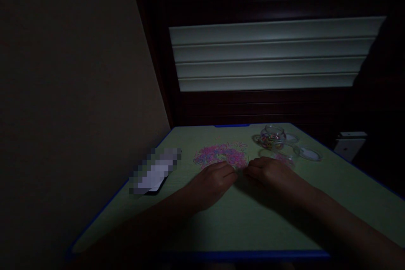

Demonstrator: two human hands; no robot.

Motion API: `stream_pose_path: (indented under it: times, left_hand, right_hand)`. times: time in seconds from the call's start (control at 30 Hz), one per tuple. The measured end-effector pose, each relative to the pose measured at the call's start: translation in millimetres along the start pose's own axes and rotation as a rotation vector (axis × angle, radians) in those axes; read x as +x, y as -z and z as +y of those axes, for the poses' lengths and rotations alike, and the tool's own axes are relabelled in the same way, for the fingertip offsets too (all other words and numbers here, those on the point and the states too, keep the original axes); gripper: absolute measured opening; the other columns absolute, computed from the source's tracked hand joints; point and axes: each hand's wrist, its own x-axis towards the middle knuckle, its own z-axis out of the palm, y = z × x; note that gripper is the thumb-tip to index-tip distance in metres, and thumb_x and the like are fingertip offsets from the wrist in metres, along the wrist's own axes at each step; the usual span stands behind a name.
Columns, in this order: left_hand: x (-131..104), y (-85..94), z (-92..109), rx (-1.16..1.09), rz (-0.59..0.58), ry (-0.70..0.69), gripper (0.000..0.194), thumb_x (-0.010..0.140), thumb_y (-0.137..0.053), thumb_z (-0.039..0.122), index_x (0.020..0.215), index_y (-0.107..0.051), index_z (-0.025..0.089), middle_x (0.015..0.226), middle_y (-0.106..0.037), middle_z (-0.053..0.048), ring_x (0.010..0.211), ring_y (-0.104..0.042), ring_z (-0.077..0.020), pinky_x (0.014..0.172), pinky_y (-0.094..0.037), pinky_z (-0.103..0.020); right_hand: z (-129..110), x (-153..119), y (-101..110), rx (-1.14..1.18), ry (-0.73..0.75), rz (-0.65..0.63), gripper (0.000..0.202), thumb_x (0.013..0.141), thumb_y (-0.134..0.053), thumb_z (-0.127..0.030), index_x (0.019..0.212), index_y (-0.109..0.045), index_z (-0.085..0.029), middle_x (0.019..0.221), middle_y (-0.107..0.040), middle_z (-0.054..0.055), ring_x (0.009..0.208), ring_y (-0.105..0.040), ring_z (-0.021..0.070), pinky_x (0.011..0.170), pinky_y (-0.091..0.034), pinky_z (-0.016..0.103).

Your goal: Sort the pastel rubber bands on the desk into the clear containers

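Many small pink, purple and blue loops lie in a loose pile (207,154) on the pale green table (253,228). At the pile's near edge is my left hand (218,181), its fingers curled together. Just to the right, a small gap away, my right hand (268,173) has its fingertips pinched near the pile's right edge. Whatever either hand holds is too small and dark to make out. Behind my right hand lies a clear container (289,154) with pink loops inside. A round glass jar (272,137) of multicoloured pieces stands farther back.
Clear round lids (310,153) lie at the right of the table. A pixelated flat object (156,173) rests near the left edge, beside the wall (79,93). White boxes (349,145) are beyond the right edge. Dark panelling with pale slats (268,55) rises behind.
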Motion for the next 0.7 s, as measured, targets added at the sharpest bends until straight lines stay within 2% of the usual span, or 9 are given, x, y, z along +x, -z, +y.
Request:
stream_pose_path:
  times: [0.23,0.47,0.57,0.7]
  left_hand:
    - [0.0,5.0,-4.9,0.018,0.013,-0.006,0.019,0.094,-0.038,0.014,0.087,-0.056,0.012,0.083,-0.057,-0.006,0.078,-0.05,-0.0161,0.071,-0.043,-0.028]
    - [-2.1,1.6,-8.9,0.07,0.0,0.0,0.019,0.094,-0.038,0.015,0.088,-0.057,0.012,0.083,-0.057,-0.006,0.08,-0.051,-0.0167,0.073,-0.045,-0.03]
    - [-2.0,1.6,-8.7,0.086,-0.016,0.005,0.021,0.094,-0.037,0.015,0.088,-0.057,0.012,0.083,-0.057,-0.006,0.079,-0.052,-0.0168,0.073,-0.045,-0.03]
    - [-1.6,2.9,-8.2,0.083,-0.039,-0.007,0.023,0.095,-0.036,0.016,0.085,-0.057,0.012,0.081,-0.057,-0.006,0.076,-0.051,-0.0161,0.07,-0.045,-0.029]
  right_hand:
    - [1.7,-1.0,2.7,0.017,-0.029,0.003,0.015,0.082,-0.049,-0.007,0.078,-0.06,-0.016,0.072,-0.059,0.001,0.061,-0.048,0.0103,0.057,-0.026,0.025]
    - [12.3,-3.8,12.2,-0.099,-0.104,0.005,0.015,0.085,-0.049,-0.011,0.076,-0.061,-0.015,0.072,-0.059,0.003,0.063,-0.05,0.0114,0.06,-0.03,0.024]
    - [17.5,-4.5,17.1,-0.246,-0.184,-0.017,0.016,0.083,-0.049,-0.008,0.076,-0.061,-0.015,0.075,-0.062,0.005,0.068,-0.055,0.0147,0.063,-0.033,0.026]
    - [20.4,-6.5,23.8,-0.382,-0.335,0.025,0.018,0.083,-0.047,-0.009,0.088,-0.063,-0.015,0.089,-0.065,0.01,0.081,-0.058,0.0212,0.07,-0.036,0.031]
